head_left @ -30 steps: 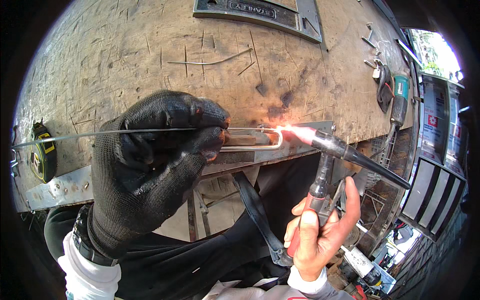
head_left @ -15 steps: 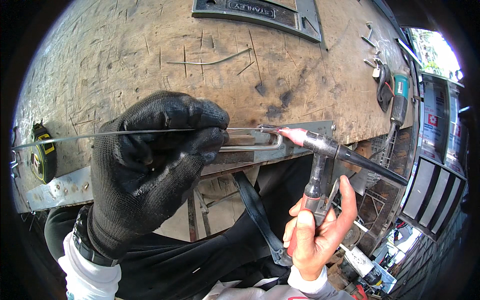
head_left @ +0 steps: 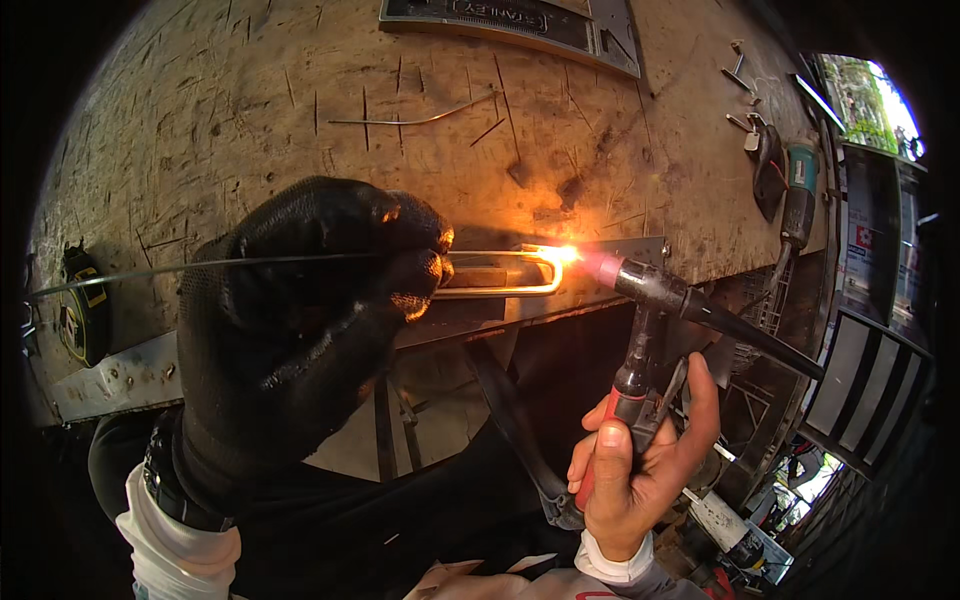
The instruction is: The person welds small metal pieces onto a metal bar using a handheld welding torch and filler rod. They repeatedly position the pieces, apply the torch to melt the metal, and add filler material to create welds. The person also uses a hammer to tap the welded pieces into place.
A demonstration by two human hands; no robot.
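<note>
1 torch (head_left: pixel 640 345) in R hand (head_left: pixel 635 488), 1 rod (head_left: pixel 215 263) in L hand (head_left: pixel 285 350).

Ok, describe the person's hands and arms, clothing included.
The left hand wears a black, textured glove with shiny patches, a dark band at the wrist and a white sleeve. The right hand is ungloved, fingers bare, with a white cuff and grey sleeve fabric below.

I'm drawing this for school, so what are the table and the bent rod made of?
Table: probably wood, rough and worn; it's brown, scored and stained.
Bent rod: likely metal, smooth and shiny; it glints brightly, but its true colour is unclear.
</note>
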